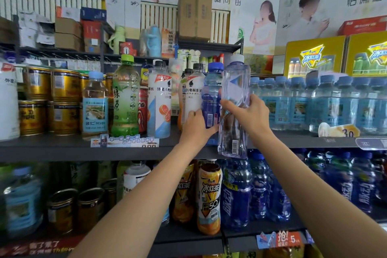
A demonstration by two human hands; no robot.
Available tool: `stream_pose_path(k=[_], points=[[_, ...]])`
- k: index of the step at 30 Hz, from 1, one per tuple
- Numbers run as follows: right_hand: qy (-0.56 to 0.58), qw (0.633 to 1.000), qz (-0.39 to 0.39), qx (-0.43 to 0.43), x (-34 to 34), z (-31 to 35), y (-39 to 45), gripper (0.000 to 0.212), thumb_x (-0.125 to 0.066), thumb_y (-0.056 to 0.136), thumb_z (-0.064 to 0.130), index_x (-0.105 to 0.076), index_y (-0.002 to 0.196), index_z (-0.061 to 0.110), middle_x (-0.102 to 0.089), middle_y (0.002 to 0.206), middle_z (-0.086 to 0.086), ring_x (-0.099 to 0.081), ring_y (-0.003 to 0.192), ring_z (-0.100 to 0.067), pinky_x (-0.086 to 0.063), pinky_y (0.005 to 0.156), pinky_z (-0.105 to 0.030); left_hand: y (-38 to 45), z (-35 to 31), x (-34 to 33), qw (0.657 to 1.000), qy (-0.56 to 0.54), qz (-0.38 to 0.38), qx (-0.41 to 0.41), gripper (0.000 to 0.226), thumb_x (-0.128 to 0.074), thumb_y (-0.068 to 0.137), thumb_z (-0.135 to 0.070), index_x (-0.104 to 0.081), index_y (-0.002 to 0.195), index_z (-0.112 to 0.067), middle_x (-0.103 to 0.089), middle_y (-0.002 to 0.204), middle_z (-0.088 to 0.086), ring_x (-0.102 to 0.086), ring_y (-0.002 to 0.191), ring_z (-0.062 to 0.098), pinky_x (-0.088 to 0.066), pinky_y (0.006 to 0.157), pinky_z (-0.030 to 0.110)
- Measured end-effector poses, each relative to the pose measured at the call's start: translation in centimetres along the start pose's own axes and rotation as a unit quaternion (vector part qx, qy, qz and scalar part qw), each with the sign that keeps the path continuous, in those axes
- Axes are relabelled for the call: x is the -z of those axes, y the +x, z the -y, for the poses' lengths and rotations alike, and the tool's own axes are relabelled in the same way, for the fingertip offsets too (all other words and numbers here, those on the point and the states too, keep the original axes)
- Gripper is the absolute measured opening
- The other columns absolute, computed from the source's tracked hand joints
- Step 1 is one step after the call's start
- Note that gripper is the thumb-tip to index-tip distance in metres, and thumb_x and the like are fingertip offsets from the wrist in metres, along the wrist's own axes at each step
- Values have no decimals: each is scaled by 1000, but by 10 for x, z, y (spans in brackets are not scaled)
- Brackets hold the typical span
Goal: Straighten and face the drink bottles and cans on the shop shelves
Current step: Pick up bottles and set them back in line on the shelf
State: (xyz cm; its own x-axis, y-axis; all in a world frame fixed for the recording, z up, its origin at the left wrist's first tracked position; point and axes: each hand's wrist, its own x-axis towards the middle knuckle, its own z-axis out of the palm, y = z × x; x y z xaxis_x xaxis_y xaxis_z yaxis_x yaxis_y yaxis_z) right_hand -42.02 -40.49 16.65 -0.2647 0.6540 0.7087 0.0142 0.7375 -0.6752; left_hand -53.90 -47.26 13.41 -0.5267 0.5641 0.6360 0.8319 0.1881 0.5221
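While we are standing at the drink shelves, our right hand (250, 116) is wrapping its fingers round the middle of a clear water bottle (235, 107), holding it up just in front of the front edge of the upper shelf (62, 150). Our left hand (196, 126) is curling round the lower part of a blue bottle (211, 98) that is standing near that same front edge, just beside the clear one. We are thinking the clear bottle is full, so it is feeling a bit heavy, and its thin sides are likely bending if we squeeze hard. Its smooth plastic may be slippery, so the narrow waist is looking like the best place to hold. We are counting one clear bottle in the air, one blue bottle under our left hand, two white bottles (159, 100) to the left of it, and one green tea bottle (125, 98) further left. Gold cans (62, 100) are sitting near the left end in two layers; we cannot count them all.
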Motion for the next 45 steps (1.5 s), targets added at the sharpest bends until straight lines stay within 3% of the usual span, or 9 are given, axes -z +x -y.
stream_pose_path(k=[8,12,14,23,27,31,39,43,45], points=[[-9,1000,16,-17,-2,1,4,53,-73,72,52,-57,94,7,-59,87,-4,-56,82,-21,-39,67,-31,-6,1,3,1000,2,-21,-1,58,-62,86,-38,-44,128,-2,-35,128,10,-45,116,25,-37,97,30],[10,1000,26,-10,1,-1,2,49,-74,72,49,-57,90,7,-55,77,0,-53,73,-17,-39,62,-29,-12,18,39,979,9,-198,-49,48,-55,92,-30,-43,129,-2,-39,132,10,-39,122,21,-30,99,22],[37,998,44,6,-1,3,2,44,-74,73,46,-59,93,10,-56,75,5,-53,69,-11,-39,58,-23,-5,32,55,965,15,-263,4,47,-50,94,-20,-35,134,1,-34,139,16,-34,129,27,-32,101,28],[96,991,79,53,-16,10,0,33,-75,73,41,-61,92,17,-64,82,4,-59,73,-13,-44,55,-10,32,51,59,969,-9,-159,191,79,-61,89,-24,-10,143,3,-32,141,23,-42,123,38,-38,96,41],[116,987,97,57,-22,19,1,45,-75,68,48,-63,98,16,-68,91,-1,-66,86,-20,-56,79,-43,39,53,65,967,-5,-113,230,84,-73,79,-27,-22,137,5,-23,141,22,-42,121,40,-39,97,42],[113,986,107,57,-27,20,-1,46,-75,68,49,-63,102,19,-69,94,3,-66,89,-16,-54,84,-45,38,48,71,962,-5,-94,257,83,-74,78,-32,-26,136,3,-22,141,23,-37,125,40,-39,97,43],[106,988,93,63,-41,29,-7,46,-76,70,44,-63,102,14,-69,95,-4,-66,87,-21,-54,82,-45,16,31,85,980,-82,-90,158,54,-80,70,-29,-51,110,-8,-59,108,3,-58,97,24,-50,83,36],[91,990,50,100,-62,54,-5,41,-77,72,42,-56,93,13,-63,89,-2,-54,74,-14,-44,62,-21,-1,27,121,985,-90,-95,108,53,-82,67,-29,-55,108,-10,-62,97,-4,-60,85,16,-50,70,29],[94,990,30,99,-77,67,-1,48,-76,72,44,-55,100,13,-61,99,-1,-55,88,-15,-44,71,-23,-9,29,144,983,-96,-115,102,53,-83,64,-29,-58,107,-12,-63,100,-2,-60,88,17,-51,76,32]])
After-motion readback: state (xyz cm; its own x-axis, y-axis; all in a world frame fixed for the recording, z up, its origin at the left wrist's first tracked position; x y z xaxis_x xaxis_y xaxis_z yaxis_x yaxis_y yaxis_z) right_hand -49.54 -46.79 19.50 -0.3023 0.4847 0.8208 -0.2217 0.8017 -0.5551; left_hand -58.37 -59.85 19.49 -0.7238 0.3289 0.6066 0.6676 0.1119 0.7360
